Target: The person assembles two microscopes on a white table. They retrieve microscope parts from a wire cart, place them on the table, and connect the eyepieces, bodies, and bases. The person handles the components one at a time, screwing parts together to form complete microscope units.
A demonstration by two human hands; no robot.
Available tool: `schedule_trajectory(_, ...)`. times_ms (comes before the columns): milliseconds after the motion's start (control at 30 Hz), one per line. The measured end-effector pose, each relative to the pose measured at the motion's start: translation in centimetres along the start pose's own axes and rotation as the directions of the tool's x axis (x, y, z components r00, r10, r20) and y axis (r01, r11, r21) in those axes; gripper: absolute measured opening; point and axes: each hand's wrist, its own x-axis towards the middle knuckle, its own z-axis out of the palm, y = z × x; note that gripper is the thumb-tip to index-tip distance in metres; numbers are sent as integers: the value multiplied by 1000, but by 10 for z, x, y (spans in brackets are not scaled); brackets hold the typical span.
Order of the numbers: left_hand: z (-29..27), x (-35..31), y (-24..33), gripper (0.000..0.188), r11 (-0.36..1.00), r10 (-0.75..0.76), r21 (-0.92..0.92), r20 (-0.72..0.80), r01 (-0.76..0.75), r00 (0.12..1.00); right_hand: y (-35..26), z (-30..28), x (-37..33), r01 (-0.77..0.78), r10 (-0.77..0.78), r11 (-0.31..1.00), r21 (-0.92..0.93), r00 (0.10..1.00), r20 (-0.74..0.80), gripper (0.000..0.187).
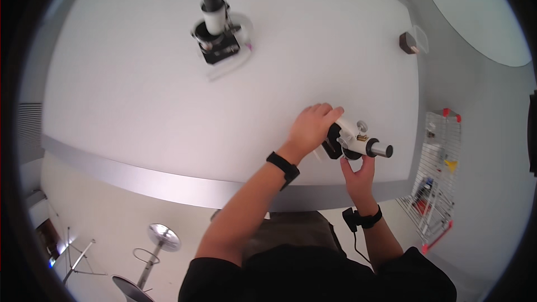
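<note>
A small white-and-black microscope (352, 141) lies on its side near the front right edge of the white table (140, 106), its long axis running left to right, eyepiece tube pointing right. The left hand (310, 127) covers its base end from above, grip clenched on it. The right hand (359, 172) sits just below, fingertips touching the body. A second microscope (217, 25) stands upright, well apart, farther back.

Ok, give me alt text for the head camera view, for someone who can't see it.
Seen from above, a person's left hand rests on a small white and black microscope lying tilted near the front edge of a white table, while the right hand touches it from below. A second white and black microscope stands upright farther back.
</note>
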Motion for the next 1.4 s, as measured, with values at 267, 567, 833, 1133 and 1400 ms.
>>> schedule_trajectory(267,-26,7,22,45,959,-147,267,181,96,972,-9,-6,8,35,-28,999,-42,987,157,68)
schedule_trajectory(567,-103,-113,19,30,786,-612,190,113,588,783,-12,-28,-37,-210,325,937,-280,818,474,55)
schedule_trajectory(833,-208,-65,-35,37,762,-538,142,-404,632,739,-24,37,-26,34,-104,993,109,657,746,45)
schedule_trajectory(1133,-265,93,-49,52,979,-202,-45,-397,201,895,-128,135,70,-88,-161,866,492,883,441,42)
schedule_trajectory(1400,-276,103,-65,29,979,-151,88,-303,186,941,-167,210,189,193,-110,880,434,972,-209,38)
